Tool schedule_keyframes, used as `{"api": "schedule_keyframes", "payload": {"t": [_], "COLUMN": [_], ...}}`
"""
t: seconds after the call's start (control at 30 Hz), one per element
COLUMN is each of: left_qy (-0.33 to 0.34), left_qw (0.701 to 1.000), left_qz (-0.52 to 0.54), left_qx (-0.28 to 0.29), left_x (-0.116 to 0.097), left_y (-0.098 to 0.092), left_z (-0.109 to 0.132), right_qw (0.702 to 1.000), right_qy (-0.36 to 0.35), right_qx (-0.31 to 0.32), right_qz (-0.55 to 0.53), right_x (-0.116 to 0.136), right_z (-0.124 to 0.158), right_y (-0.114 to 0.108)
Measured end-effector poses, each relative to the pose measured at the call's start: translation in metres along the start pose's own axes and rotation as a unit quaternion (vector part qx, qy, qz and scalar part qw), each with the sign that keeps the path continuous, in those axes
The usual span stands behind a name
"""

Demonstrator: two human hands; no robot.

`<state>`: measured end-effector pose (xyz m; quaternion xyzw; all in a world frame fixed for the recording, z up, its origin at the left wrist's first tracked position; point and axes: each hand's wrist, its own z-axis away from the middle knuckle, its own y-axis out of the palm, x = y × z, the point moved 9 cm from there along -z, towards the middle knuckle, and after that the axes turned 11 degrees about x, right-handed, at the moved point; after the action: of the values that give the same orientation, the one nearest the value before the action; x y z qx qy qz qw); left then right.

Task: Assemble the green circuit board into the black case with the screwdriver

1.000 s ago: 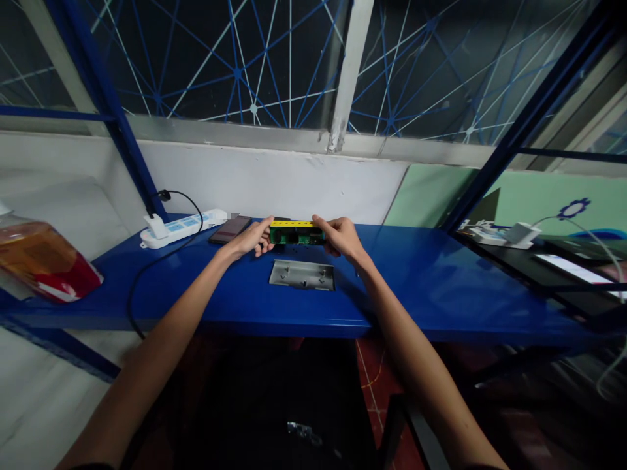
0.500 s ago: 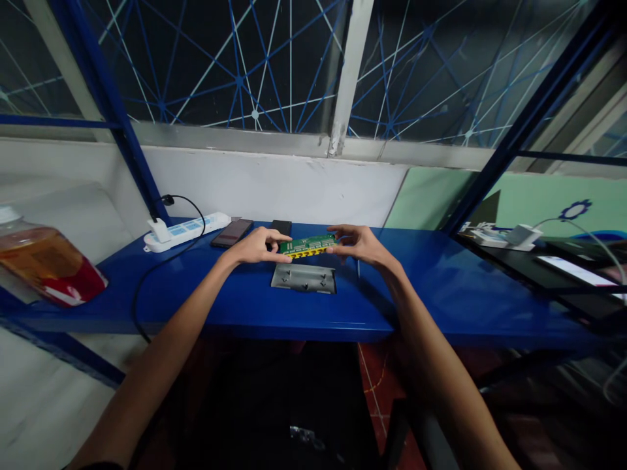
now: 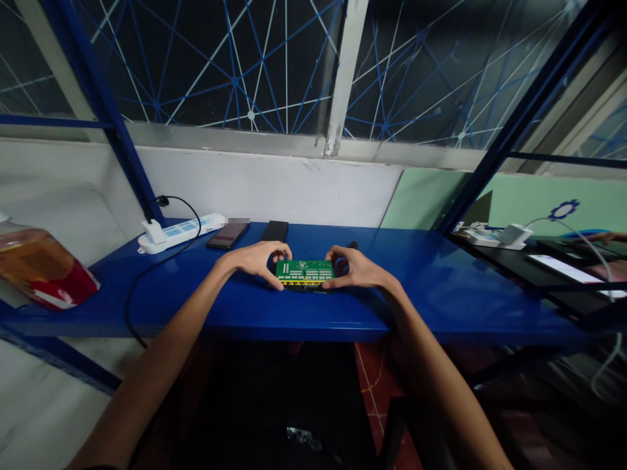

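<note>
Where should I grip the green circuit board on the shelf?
By its two short ends, coming in from left and right, as the left hand and right hand do. The green circuit board lies flat, its top studded with parts, a yellow strip along its near edge.

Blue counter (image 3: pixel 441 294): glossy top, runs left to right below window wall.
Rear left: white power strip (image 3: pixel 181 230); 1 white plug (image 3: pixel 153 230) seated at its left end; black cable (image 3: pixel 128 300) crosses top, drops over front edge.
Right of strip: dark phone (image 3: pixel 226 235), then black flat slab (image 3: pixel 275 230), near each other, not touching.
Front middle: green circuit board (image 3: pixel 304 272), lying level, yellow strip along near edge.
Behind board, right: 1 small black item (image 3: pixel 353 245).
</note>
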<state>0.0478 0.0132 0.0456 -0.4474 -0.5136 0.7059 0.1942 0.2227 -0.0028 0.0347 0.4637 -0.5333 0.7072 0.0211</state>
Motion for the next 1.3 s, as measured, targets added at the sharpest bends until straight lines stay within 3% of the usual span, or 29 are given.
{"api": "schedule_keyframes", "payload": {"t": [0.37, 0.73, 1.3], "left_qy": [-0.07, -0.084, -0.052], "left_qw": [0.994, 0.991, 0.995], "left_qz": [-0.053, -0.085, -0.065], "left_qx": [0.068, 0.069, 0.062], "left_x": [0.011, 0.008, 0.005], "left_y": [0.014, 0.016, 0.017], "left_z": [-0.002, -0.001, -0.002], "right_qw": [0.995, 0.992, 0.993], "right_qy": [0.026, 0.036, 0.025], "right_qx": [0.04, 0.081, 0.087], "right_qz": [0.09, 0.092, 0.073], "right_x": [0.0, -0.005, 0.001], "right_z": [-0.003, -0.001, -0.001], "right_y": [0.007, 0.013, 0.015]}}
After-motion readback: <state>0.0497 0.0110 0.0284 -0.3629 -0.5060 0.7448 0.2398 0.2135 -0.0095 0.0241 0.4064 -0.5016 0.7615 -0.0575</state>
